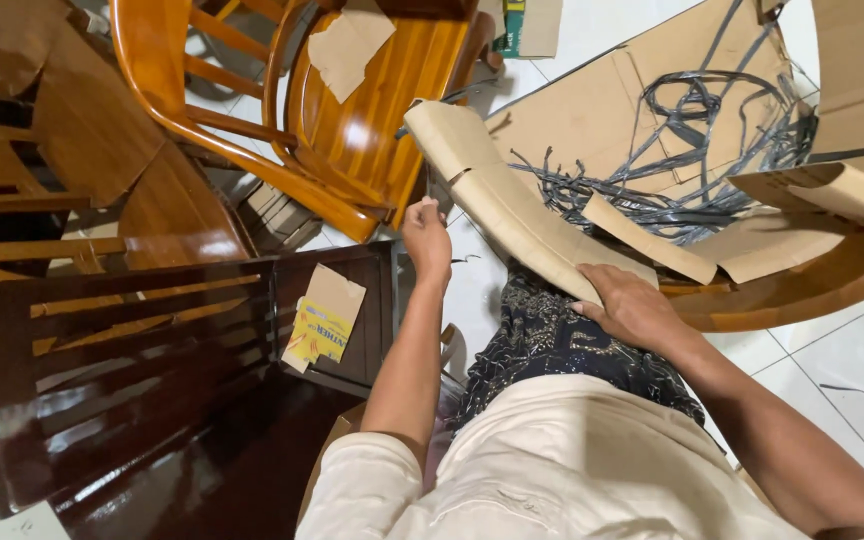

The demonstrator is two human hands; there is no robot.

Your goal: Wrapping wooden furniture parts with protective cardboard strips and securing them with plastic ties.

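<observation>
A long folded strip of brown cardboard (497, 195) runs from upper centre down toward my lap. My right hand (632, 305) lies flat on its lower end, pressing it against my dark patterned skirt (542, 340). My left hand (425, 238) is raised beside the strip's left edge, fingers pinched together near the seat edge of an orange wooden chair (352, 130); whether it grips something small I cannot tell.
A dark brown chair (152, 380) stands at lower left with a yellow-and-brown card piece (322, 320) on it. A flat cardboard sheet (642, 90) carries tangled black plastic straps (712, 130). More cardboard pieces (812, 190) rest on a curved wooden rail (802, 290). White tiled floor (852, 360) at right.
</observation>
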